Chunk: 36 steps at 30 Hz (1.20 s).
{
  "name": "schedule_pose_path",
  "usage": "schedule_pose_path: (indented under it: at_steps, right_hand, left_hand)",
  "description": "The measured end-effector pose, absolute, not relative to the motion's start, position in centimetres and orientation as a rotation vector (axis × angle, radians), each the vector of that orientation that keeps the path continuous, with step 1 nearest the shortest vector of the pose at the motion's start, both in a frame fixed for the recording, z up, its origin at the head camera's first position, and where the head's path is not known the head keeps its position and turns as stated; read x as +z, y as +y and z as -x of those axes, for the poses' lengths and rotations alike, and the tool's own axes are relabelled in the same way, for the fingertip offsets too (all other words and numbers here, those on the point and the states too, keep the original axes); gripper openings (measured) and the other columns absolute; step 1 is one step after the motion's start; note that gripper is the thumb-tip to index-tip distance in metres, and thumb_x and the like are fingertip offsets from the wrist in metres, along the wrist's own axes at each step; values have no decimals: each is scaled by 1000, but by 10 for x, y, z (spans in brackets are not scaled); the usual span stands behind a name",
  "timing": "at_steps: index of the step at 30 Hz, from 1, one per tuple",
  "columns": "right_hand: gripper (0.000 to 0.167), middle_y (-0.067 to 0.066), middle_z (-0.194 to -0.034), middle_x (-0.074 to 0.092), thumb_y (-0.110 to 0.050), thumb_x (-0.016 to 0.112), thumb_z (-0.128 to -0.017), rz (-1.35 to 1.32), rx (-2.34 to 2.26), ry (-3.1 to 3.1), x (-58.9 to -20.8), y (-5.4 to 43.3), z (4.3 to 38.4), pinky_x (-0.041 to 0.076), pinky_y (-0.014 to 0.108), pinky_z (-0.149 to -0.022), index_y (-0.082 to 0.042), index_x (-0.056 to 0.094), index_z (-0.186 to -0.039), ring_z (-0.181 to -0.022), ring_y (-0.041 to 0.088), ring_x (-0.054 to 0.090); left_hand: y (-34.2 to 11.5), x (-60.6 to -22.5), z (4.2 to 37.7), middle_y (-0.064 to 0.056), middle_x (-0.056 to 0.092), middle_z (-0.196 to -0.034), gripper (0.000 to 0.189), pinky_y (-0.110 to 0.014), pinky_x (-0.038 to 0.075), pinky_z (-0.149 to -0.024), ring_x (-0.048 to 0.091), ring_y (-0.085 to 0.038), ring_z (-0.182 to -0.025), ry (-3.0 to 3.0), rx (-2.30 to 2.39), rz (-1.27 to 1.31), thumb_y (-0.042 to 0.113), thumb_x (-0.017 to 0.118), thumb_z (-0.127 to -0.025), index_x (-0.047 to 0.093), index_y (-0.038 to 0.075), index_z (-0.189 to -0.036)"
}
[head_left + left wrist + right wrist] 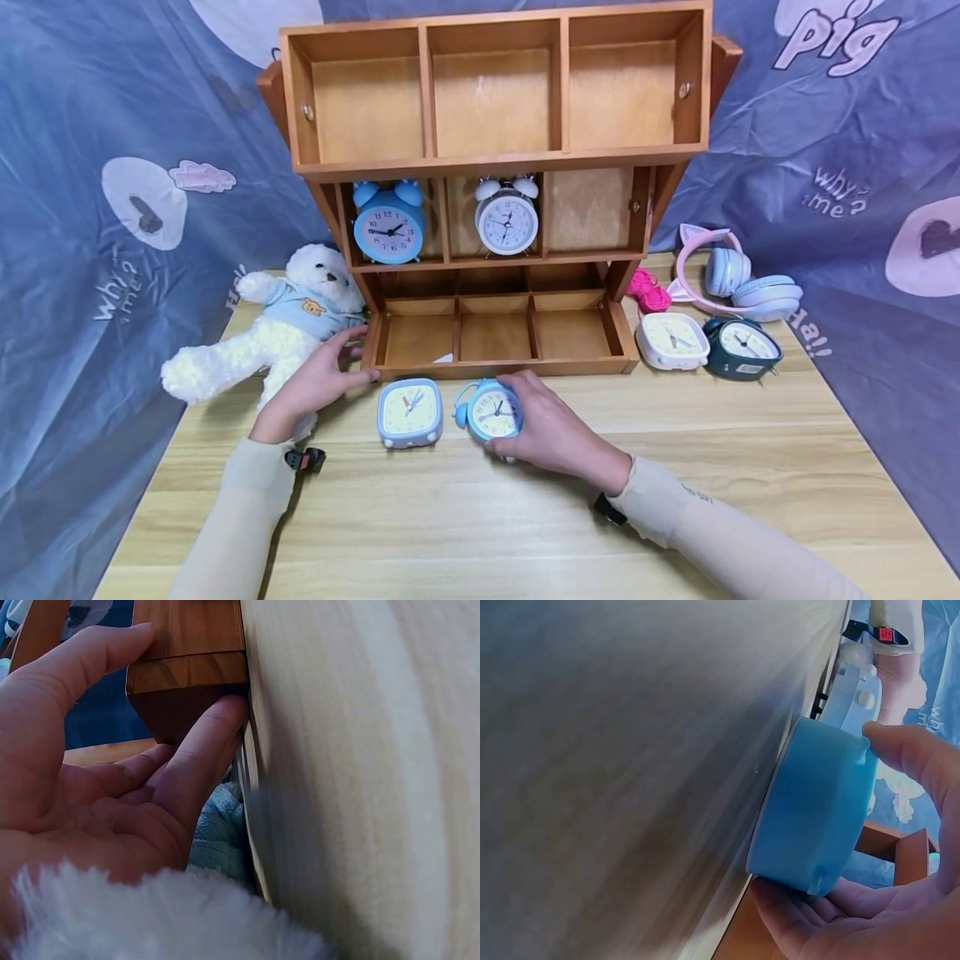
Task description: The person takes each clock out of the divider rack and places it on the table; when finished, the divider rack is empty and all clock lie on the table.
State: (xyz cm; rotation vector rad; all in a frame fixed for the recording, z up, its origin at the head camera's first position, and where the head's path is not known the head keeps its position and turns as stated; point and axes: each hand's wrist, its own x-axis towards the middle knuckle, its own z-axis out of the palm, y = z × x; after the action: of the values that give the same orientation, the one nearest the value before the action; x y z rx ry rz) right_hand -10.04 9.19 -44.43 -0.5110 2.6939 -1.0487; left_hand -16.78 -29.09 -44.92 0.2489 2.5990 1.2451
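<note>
My right hand (551, 425) grips a round blue twin-bell alarm clock (495, 411), thumb and fingers on opposite sides of its rim. The clock lies face up at the table in front of the shelf; its blue side (814, 802) fills the middle of the right wrist view. A square blue alarm clock (410, 414) lies face up just to its left. With thumb and fingers, my left hand (322, 379) holds the lower left front corner of the wooden shelf (495, 368). That corner (187, 671) sits between thumb and fingertips in the left wrist view.
A white teddy bear (288, 333) leans by the shelf's left side, close to my left wrist. Blue (390, 229) and white (507, 223) twin-bell clocks stand on the middle tier. To the right are a white clock (672, 342), dark green clock (742, 348), headphones (731, 279) and pink yarn (648, 292).
</note>
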Motion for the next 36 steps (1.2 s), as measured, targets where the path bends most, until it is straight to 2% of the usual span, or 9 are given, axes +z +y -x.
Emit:
schedule_pose_path:
  at_steps: [18,28,36]
  right_hand:
    - [98,12,-144,63,-31,103,-79,513,-1053,2695,-445,94,99,58,55,-115,-3,54,-160,-128,28,67]
    - [100,13,-149,61,-36,101,-81,507,-1046,2693,-443,95,100,57,56,-116,-3,53,-162,-130,29,66]
    - [102,13,-154,59,-38,102,-81,508,-1053,2719,-439,97,100,56,57,-118,-5,52,-163,-134,31,66]
  left_hand:
    - [-290,-447,169,-31,44,-172,91,-52,58,-109,54,-52,-152,2600,1239,-256,19,82,-103,28,2,-175]
    - [-290,-447,168,-29,39,-176,91,-58,54,-115,50,-52,-155,2594,1239,-242,20,81,-104,28,2,-175]
    - [-289,-446,167,-31,40,-173,89,-62,53,-117,51,-53,-153,2598,1248,-245,20,80,-104,29,-1,-174]
